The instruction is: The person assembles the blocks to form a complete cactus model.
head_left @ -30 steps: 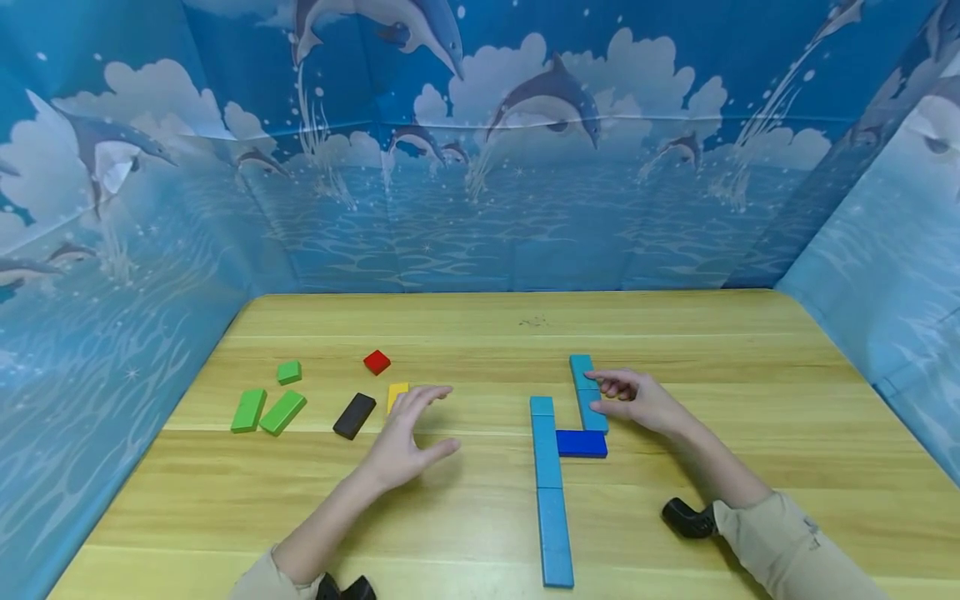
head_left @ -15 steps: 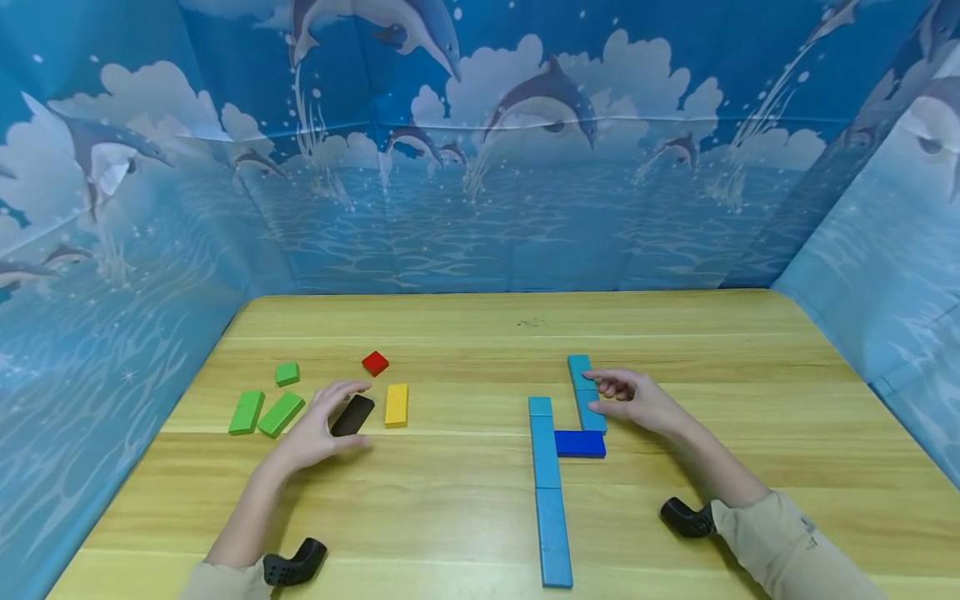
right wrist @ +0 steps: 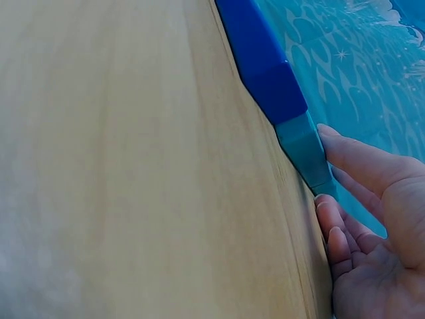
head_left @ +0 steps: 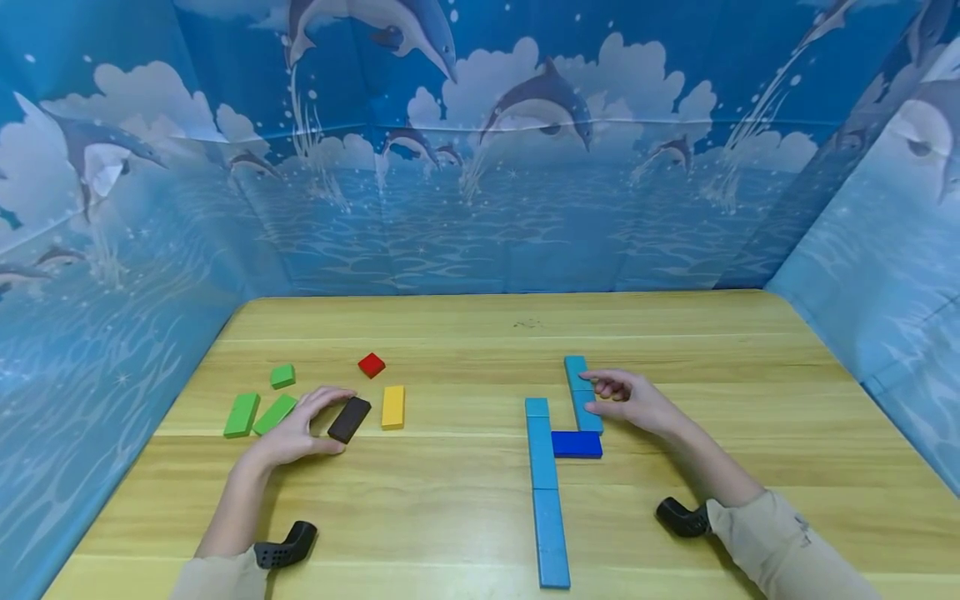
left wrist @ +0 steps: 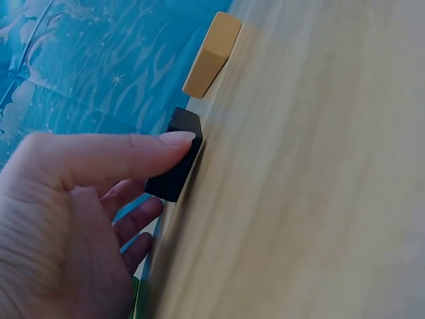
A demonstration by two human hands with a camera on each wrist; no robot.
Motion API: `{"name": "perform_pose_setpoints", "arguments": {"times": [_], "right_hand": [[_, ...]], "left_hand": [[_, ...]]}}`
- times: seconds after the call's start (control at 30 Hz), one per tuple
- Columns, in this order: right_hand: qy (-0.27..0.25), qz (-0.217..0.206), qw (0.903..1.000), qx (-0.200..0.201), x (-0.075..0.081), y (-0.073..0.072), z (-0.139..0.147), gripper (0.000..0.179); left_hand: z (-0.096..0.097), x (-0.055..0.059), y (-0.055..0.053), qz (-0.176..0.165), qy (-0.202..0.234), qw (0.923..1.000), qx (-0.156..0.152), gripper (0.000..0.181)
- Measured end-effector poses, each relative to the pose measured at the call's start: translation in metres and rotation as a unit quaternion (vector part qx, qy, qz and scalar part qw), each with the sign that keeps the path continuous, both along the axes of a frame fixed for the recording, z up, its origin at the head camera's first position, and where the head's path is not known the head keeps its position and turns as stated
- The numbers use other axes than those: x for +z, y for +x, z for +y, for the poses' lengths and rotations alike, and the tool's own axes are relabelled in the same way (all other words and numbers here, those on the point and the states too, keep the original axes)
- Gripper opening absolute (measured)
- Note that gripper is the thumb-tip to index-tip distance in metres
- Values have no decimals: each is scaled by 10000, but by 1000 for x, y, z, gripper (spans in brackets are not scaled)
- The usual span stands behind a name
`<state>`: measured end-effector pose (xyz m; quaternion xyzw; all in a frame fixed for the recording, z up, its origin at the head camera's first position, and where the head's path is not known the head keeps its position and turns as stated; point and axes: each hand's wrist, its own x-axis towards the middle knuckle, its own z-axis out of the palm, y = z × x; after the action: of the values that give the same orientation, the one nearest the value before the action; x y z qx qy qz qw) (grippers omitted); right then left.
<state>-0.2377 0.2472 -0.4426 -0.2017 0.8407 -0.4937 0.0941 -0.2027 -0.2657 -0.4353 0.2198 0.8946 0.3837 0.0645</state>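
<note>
In the head view, my left hand [head_left: 298,433] reaches around a black block [head_left: 348,419], thumb at its near end and index finger at its far end. The left wrist view has the thumb across the black block [left wrist: 176,159], the index fingertip hidden behind it. My right hand [head_left: 633,404] touches the right-hand side of a short light-blue row [head_left: 583,408] with thumb and index finger, the other fingers folded in. A dark-blue block [head_left: 577,444] sits at that row's near end and meets a longer light-blue row [head_left: 545,467] on its left.
A yellow block [head_left: 393,407] lies right of the black one, and a small red block [head_left: 371,365] behind. Several green blocks [head_left: 242,415] are at the left, one partly covered by my left hand. A dolphin-print curtain [head_left: 480,208] hangs behind the table [head_left: 450,517].
My left hand has moved left from beside the yellow block to the black block, and its fingers have closed in on the ends. The right hand keeps its place at the light-blue row.
</note>
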Motion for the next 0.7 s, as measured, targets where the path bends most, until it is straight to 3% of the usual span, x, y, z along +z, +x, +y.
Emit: {"name": "perform_pose_setpoints", "arguments": {"times": [0.4, 0.6, 0.7], "right_hand": [[59, -71, 9999, -52, 2, 1, 0, 49], [36, -87, 10000, -28, 2, 0, 0, 50], [1, -101, 9999, -15, 2, 1, 1, 50]], "left_hand": [[1, 0, -1, -111, 201, 9995, 199, 64], [6, 2, -4, -270, 498, 9962, 663, 63], [16, 4, -10, -155, 637, 9940, 880, 64]]}}
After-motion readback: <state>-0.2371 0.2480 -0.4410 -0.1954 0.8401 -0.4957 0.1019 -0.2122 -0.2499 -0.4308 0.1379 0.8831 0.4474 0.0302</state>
